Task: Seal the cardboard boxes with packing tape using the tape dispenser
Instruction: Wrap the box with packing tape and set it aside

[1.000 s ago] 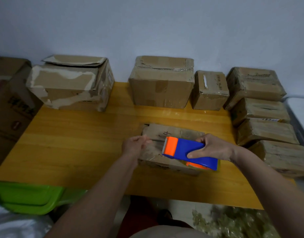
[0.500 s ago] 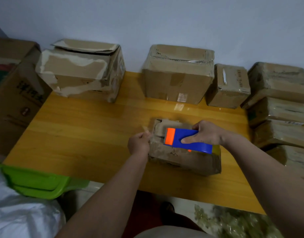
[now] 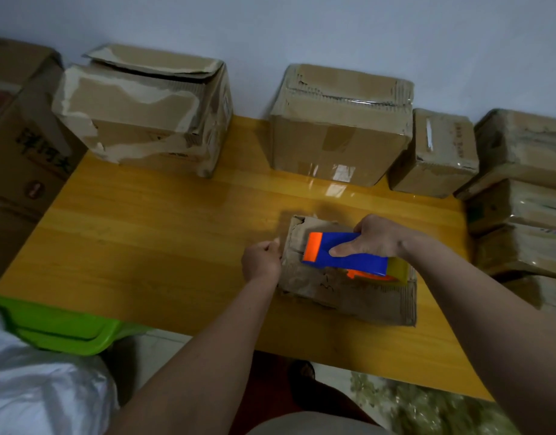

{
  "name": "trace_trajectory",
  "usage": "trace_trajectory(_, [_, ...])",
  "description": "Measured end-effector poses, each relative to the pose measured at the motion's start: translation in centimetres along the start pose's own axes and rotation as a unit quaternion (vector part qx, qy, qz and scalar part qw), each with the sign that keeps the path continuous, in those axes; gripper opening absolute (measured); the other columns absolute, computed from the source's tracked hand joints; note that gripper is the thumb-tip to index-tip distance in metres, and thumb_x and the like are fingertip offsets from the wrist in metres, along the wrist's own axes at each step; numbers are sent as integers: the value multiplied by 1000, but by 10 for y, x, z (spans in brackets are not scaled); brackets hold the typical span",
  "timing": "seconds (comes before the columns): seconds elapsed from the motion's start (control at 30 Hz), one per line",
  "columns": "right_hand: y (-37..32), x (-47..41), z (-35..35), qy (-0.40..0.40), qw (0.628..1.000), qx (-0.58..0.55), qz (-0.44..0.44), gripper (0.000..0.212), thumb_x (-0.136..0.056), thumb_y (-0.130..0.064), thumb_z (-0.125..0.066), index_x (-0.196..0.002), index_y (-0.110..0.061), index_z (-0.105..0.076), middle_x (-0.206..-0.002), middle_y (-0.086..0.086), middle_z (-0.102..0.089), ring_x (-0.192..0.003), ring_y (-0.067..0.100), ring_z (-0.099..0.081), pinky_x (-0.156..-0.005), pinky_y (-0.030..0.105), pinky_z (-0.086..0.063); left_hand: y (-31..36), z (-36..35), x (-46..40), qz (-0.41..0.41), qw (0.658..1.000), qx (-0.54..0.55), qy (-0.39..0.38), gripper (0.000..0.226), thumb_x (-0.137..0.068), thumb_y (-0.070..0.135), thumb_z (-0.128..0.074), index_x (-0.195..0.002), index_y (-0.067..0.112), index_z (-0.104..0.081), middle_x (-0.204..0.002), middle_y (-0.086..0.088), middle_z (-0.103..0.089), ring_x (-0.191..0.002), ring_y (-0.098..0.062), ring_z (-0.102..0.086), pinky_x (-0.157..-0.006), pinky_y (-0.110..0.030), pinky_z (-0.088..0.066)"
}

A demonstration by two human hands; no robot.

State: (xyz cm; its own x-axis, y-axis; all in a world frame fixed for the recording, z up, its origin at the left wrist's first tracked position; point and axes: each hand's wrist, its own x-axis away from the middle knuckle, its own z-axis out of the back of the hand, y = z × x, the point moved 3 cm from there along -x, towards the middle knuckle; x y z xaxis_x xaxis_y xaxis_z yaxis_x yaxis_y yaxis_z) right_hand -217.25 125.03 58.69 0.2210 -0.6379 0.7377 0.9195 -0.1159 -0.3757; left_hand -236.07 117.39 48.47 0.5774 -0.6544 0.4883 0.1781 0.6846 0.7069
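Observation:
A small worn cardboard box (image 3: 339, 290) lies on the yellow wooden table (image 3: 151, 240), right of centre near the front edge. My right hand (image 3: 380, 238) grips a blue and orange tape dispenser (image 3: 342, 254) with a yellowish tape roll, held over the box top with its orange end pointing left. My left hand (image 3: 261, 260) is closed at the box's left end, fingers pinched against the edge; I cannot tell whether tape is between them.
Along the back wall stand a torn box (image 3: 145, 111), a taped box (image 3: 339, 124) and a small box (image 3: 436, 155). Several flat boxes (image 3: 521, 196) are stacked at the right. A large carton (image 3: 22, 146) is left, a green bin (image 3: 60, 328) front left.
The view has tilted downward and closer. My left hand slid from the box top to its left end. The dispenser stays over the box, now lower and nearer the top.

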Motion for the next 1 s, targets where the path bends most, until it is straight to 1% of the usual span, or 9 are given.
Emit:
trace_trajectory(0.17, [-2,-3,0,-12,1000,5,-11,62,-68,-56,-75,-101,-5,-64,-97,16,-70,-90,32,-66,-71,35,-48,-2,-8,1,4,996,-84,-30,51,-100,34,-49,-52,17,-47,-56,-4,-44,-48,-17,-36,-46,-31,-20])
trace_trajectory(0.27, [-2,-3,0,-14,1000,5,-12,62,-69,-56,-75,-102,-5,-64,-97,16,-69,-90,31,-66,-71,34,-49,-6,-4,-2,72,986,-135,-58,33,-97,35,-54,-99,4,-67,-99,-12,-63,-87,-30,-61,-59,-32,-40])
trace_trajectory(0.37, [-1,-3,1,-18,1000,4,-15,59,-68,-56,-75,-100,-8,-63,-96,14,-70,-88,29,-66,-71,34,-51,-3,5,11,-69,994,-84,23,40,-100,17,-46,-140,8,-46,-128,-14,-58,-113,-29,-56,-83,-31,-43])
trace_trajectory(0.47, [-1,-4,1,-17,1000,6,-10,60,-68,-56,-75,-100,-6,-64,-97,16,-69,-91,31,-66,-71,35,-49,-5,-9,35,-231,968,-58,-78,46,-104,18,-33,-149,10,-29,-132,-21,-55,-117,-32,-54,-88,-34,-42])
trace_trajectory(0.6, [-1,-3,2,-27,1000,1,-9,60,-69,-55,-75,-101,-6,-63,-97,15,-70,-90,30,-66,-72,34,-50,-19,-10,25,-187,953,-122,-203,60,-104,39,-27,-153,9,-8,-159,-12,-19,-145,-25,-20,-115,-34,-19])
trace_trajectory(0.67, [-1,-3,3,-29,1000,0,-8,60,-69,-55,-75,-102,-6,-63,-96,14,-70,-90,30,-66,-71,33,-50,-14,-6,21,-260,919,-185,-230,88,-96,56,-39,-152,11,11,-161,-7,7,-148,-19,5,-116,-33,-2])
trace_trajectory(0.73, [-2,-4,4,-33,999,2,-10,59,-69,-55,-75,-102,-7,-63,-97,13,-69,-89,29,-66,-71,33,-50,-7,-5,17,-361,841,-322,-241,124,-73,80,-49,-147,15,26,-156,-1,30,-142,-15,29,-113,-36,12])
trace_trajectory(0.87, [-1,-6,4,-38,999,18,-14,57,-68,-57,-75,-100,-11,-62,-97,10,-69,-88,26,-65,-66,29,-48,7,-9,4,-480,673,-530,-190,144,-56,92,-49,-145,9,28,-155,-7,32,-140,-23,33,-117,-49,12])
trace_trajectory(1.0, [5,-5,6,-52,998,30,-23,61,-65,-64,-72,-101,-16,-60,-95,6,-69,-85,22,-66,-70,29,-52,9,-13,3,-484,652,-559,-170,139,-62,92,-44,-145,4,25,-157,-13,25,-143,-27,26,-120,-49,2])
